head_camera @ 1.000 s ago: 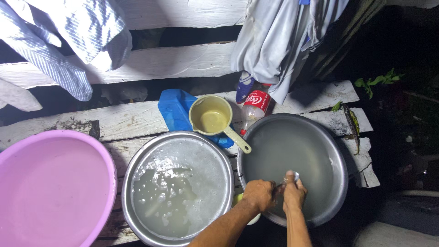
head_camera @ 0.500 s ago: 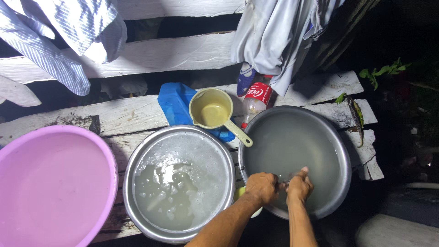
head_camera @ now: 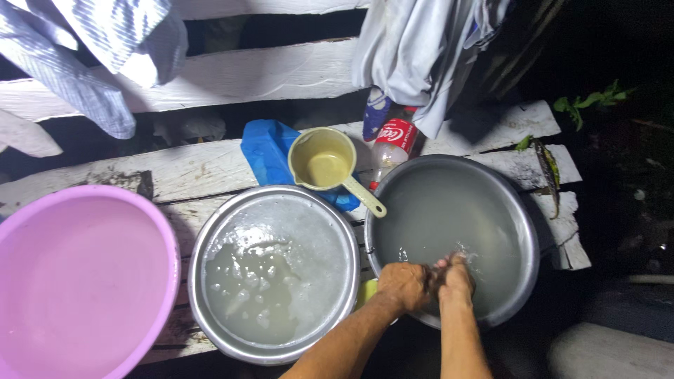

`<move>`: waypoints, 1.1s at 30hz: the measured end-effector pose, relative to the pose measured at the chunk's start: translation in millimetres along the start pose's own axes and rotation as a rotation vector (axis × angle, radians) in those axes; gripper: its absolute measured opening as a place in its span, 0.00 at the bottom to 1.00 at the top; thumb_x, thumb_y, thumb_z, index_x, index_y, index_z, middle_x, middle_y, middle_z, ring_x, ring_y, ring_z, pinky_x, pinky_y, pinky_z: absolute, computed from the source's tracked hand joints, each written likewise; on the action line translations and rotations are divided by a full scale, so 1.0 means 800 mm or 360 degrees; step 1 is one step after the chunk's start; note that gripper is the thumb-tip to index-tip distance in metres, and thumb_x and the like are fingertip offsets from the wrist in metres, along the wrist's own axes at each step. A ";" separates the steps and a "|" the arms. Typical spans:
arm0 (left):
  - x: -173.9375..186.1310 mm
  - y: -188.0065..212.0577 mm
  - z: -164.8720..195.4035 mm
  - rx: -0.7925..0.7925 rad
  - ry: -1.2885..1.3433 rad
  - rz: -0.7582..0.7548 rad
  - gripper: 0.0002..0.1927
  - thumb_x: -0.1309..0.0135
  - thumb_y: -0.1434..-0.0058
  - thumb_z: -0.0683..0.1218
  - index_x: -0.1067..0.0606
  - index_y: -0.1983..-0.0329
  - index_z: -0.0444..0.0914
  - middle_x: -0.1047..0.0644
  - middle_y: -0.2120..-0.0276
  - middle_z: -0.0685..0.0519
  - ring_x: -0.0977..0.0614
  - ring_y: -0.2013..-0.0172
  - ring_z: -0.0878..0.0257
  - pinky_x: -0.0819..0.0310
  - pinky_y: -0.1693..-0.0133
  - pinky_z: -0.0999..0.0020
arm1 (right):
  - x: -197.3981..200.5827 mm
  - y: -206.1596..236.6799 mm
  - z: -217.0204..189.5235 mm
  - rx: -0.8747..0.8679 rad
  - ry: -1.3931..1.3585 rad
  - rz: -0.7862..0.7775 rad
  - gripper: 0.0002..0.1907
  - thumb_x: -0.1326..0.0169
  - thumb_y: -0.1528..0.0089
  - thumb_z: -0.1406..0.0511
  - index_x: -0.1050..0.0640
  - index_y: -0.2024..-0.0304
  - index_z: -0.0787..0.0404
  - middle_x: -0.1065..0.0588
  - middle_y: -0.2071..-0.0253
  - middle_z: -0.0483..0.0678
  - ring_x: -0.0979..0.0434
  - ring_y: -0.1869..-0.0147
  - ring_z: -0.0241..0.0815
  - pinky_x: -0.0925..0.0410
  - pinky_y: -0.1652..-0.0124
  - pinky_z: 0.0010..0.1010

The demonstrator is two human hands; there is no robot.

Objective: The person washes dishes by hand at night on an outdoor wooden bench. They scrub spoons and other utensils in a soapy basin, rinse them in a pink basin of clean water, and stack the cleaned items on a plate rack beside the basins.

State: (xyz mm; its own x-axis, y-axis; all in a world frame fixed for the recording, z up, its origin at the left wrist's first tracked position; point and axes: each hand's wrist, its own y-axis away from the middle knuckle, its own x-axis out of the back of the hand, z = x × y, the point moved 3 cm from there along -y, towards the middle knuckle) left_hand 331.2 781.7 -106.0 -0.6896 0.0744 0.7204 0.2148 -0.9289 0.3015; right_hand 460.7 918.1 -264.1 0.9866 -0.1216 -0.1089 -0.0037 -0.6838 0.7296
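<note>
Both my hands meet at the near rim of the right metal basin (head_camera: 519,210), which holds cloudy water. My left hand (head_camera: 404,284) and my right hand (head_camera: 458,277) are curled, knuckles up, and pressed together around a small dark thing (head_camera: 432,272). It is mostly hidden, so I cannot tell what it is. Water splashes just beyond the fingers. A second metal basin (head_camera: 210,231) with soapy, foamy water stands directly to the left of my left forearm.
A pink plastic basin (head_camera: 84,281) sits at far left. A yellow dipper (head_camera: 326,165) lies on a blue cloth (head_camera: 263,151) behind the basins, beside a plastic bottle with a red label (head_camera: 393,137). Everything rests on white planks (head_camera: 210,77). Clothes (head_camera: 421,49) hang above.
My hands have slid slightly right and deeper along the near side of the right basin, closing tighter together. A shiny bit seen between them a second ago is covered now.
</note>
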 end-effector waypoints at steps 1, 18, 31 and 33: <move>0.005 0.005 0.002 -0.0010 0.0042 0.0008 0.17 0.52 0.38 0.54 0.18 0.62 0.40 0.17 0.66 0.42 0.16 0.62 0.46 0.22 0.58 0.51 | -0.001 -0.006 0.000 0.0011 -0.0042 0.0046 0.17 0.48 0.30 0.51 0.27 0.61 0.57 0.31 0.74 0.42 0.30 0.73 0.37 0.33 0.74 0.29; -0.061 -0.016 -0.029 -0.0060 -0.0310 0.0045 0.13 0.56 0.35 0.45 0.29 0.50 0.37 0.17 0.58 0.42 0.17 0.54 0.50 0.31 0.48 0.53 | -0.026 0.067 -0.024 0.0228 0.0072 -0.0413 0.08 0.52 0.32 0.66 0.32 0.51 0.57 0.22 0.57 0.51 0.19 0.58 0.42 0.27 0.55 0.35; -0.011 -0.001 -0.016 0.0037 -0.0202 -0.0151 0.15 0.61 0.28 0.50 0.28 0.48 0.37 0.17 0.60 0.42 0.16 0.54 0.49 0.36 0.41 0.50 | -0.020 0.014 -0.001 0.0398 0.0015 -0.0187 0.18 0.44 0.39 0.67 0.34 0.53 0.41 0.21 0.59 0.49 0.20 0.64 0.41 0.26 0.67 0.31; -0.013 -0.004 -0.018 -0.0029 -0.0221 -0.0012 0.15 0.54 0.37 0.44 0.28 0.48 0.39 0.18 0.58 0.42 0.18 0.52 0.49 0.34 0.44 0.51 | -0.019 0.012 -0.004 0.0566 -0.0029 -0.0286 0.17 0.42 0.39 0.69 0.32 0.52 0.49 0.23 0.58 0.51 0.20 0.62 0.42 0.24 0.65 0.32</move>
State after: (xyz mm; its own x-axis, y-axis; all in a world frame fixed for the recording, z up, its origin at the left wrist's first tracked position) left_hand 327.8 779.1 -123.4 -0.5886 0.1294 0.7980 0.1966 -0.9346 0.2965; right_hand 446.3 916.1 -253.3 0.9737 0.0122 -0.2277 0.1093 -0.9014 0.4190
